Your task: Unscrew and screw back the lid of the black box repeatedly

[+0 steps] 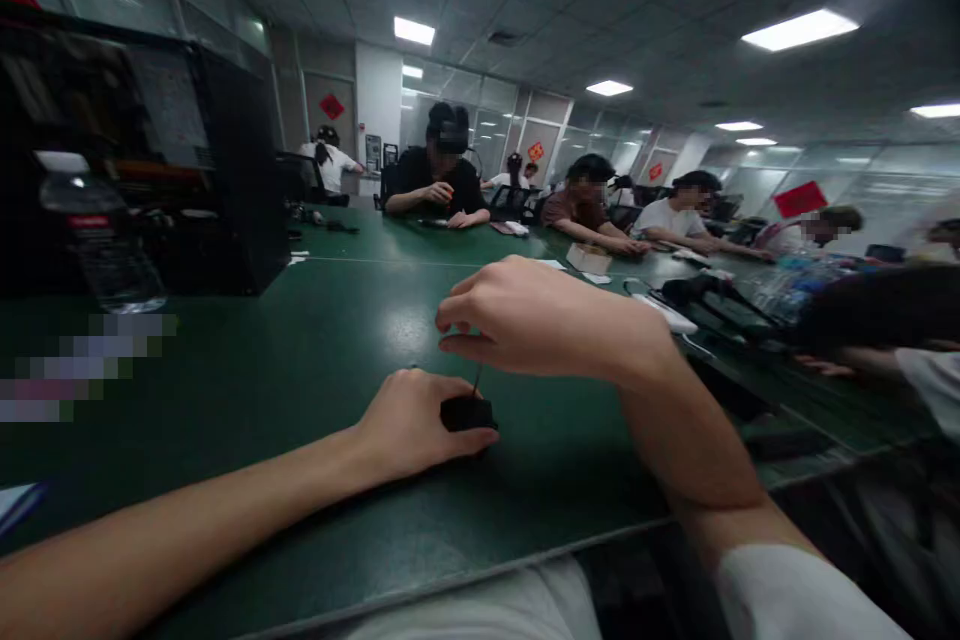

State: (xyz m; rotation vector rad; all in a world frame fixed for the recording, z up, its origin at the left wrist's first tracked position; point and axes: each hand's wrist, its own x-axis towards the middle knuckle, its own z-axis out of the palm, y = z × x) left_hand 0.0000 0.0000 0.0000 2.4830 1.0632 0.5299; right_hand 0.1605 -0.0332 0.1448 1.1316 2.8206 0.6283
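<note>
L hand clamped on a small black block, thumb nearside, on the green table. R hand just above, apart from L, fingers curled round top of a thin dark rod, lower end at the block. Can't tell from where I'm standing abt any handle inside. Clear bottle well left of both hands; co-worker in black opp., beyond them.

single head view — close above green table — facing forward and down
</note>
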